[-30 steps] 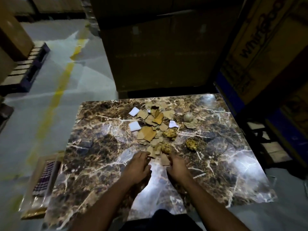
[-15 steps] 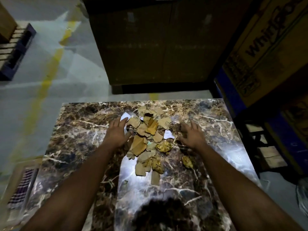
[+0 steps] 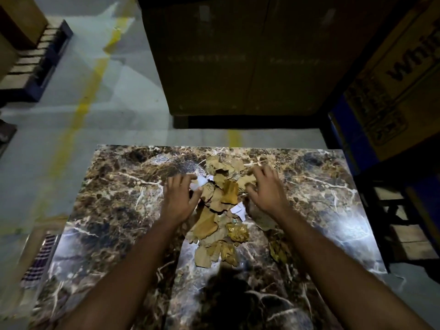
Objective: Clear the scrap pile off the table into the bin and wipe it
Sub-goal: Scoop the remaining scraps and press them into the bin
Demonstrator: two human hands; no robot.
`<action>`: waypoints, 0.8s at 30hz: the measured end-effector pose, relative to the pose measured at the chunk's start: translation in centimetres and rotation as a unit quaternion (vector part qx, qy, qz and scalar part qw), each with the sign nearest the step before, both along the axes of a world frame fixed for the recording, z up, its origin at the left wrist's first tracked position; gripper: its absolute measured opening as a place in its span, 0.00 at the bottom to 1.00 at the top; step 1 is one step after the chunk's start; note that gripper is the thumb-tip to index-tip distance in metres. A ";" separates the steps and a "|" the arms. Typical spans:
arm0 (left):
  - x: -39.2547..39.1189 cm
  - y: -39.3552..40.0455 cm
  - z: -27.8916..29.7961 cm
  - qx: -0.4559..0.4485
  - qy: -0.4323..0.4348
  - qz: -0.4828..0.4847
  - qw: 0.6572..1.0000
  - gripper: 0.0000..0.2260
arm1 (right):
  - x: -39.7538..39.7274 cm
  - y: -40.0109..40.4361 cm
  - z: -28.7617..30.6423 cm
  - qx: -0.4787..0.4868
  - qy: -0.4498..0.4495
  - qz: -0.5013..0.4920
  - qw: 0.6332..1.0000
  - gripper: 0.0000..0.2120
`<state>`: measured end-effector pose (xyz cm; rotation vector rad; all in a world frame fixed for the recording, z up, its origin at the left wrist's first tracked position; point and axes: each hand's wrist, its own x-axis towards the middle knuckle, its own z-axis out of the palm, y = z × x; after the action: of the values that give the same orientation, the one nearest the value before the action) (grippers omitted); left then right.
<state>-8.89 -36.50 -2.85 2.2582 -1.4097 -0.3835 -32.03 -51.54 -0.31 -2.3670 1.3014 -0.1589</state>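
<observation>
Left hand (image 3: pixel 179 200) and right hand (image 3: pixel 266 191), apart with fingers spread and loosely bent, flank the cardboard scrap pile (image 3: pixel 220 208) on the marble table (image 3: pixel 114 210).

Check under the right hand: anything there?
The right hand rests with curled fingers on the scrap pile's right edge; brown cardboard bits show at its fingertips. What the palm covers cannot be seen. The marble table lies beneath.

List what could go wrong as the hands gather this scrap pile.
The crumpled gold wrapper lies apart, under the right forearm, so the right hand and left hand may miss it. Loose cardboard pieces could slip off the glossy table. No bin is clearly visible.
</observation>
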 end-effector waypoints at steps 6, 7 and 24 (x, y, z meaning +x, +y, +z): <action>1.0 -4.2 -1.8 0.122 0.172 -0.057 0.976 0.31 | 9.0 -5.2 -2.0 0.082 0.129 0.174 0.973 0.28; 0.6 -4.1 -2.0 0.120 0.178 -0.054 0.975 0.29 | 9.5 -5.0 -2.5 0.093 0.142 0.184 0.968 0.28; -0.2 7.9 -3.6 -0.039 0.195 0.033 0.979 0.24 | -7.6 4.4 -3.8 -0.009 -0.036 -0.028 0.999 0.29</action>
<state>-9.04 -28.65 -6.43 2.0209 -1.1245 -0.6933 -39.67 -47.10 -4.11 -2.3184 1.3371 -0.2718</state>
